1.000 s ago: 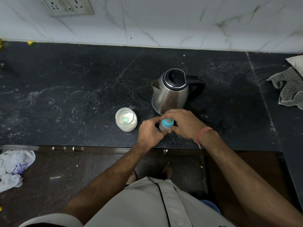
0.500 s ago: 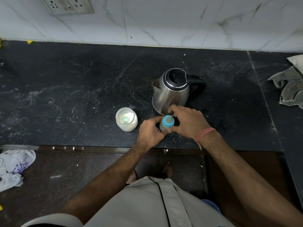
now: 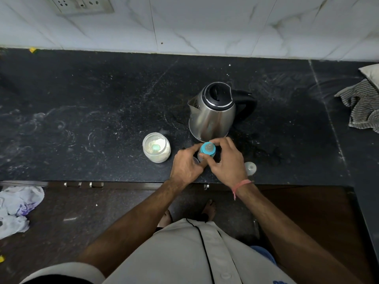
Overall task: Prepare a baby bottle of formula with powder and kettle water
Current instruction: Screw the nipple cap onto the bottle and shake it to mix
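Observation:
A small baby bottle (image 3: 207, 150) with a blue collar and clear teat stands near the front edge of the black counter (image 3: 102, 119). My left hand (image 3: 187, 166) grips the bottle's body from the left. My right hand (image 3: 226, 160) curls its fingers and thumb round the blue collar from the right. The steel kettle (image 3: 212, 114) with a black lid and handle stands just behind the bottle. To the left sits an open jar of white powder (image 3: 156, 149) with a green scoop in it. A clear bottle cap (image 3: 250, 168) lies on the counter right of my right hand.
A striped cloth (image 3: 361, 105) lies at the counter's right end. A wall socket (image 3: 82, 5) is at the top left. Crumpled white bags (image 3: 17, 206) lie on the floor at left, below the counter's front edge.
My right hand has moved back off the top of the bottle, so the blue collar and teat show. The clear cap is now visible beside my right wrist.

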